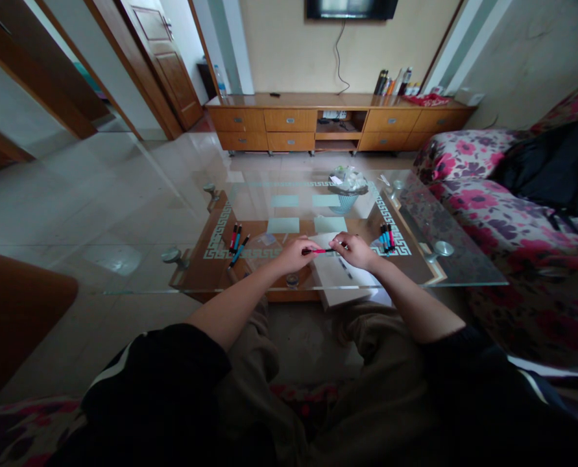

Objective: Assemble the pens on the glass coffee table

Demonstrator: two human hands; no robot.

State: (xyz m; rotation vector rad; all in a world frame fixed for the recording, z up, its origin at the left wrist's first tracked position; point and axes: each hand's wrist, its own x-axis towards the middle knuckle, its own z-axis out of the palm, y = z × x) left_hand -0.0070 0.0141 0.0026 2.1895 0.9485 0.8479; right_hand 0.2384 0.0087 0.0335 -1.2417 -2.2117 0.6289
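Note:
Over the glass coffee table [444, 272], both my hands grip one red pen [320, 251] held level between them. My left hand [296, 253] is closed round its left end. My right hand [353, 250] pinches its right end. White paper [338, 277] lies under my right hand. A small group of red, blue and black pens [236, 241] lies on the glass to the left. Another bunch of pens [386, 236] lies to the right.
A waste basket [347, 192] full of scraps shows through the glass at the far side. A floral sofa [493, 194] runs along the right. A wooden TV cabinet [337, 123] stands against the far wall. A brown seat edge [16, 311] is at the left.

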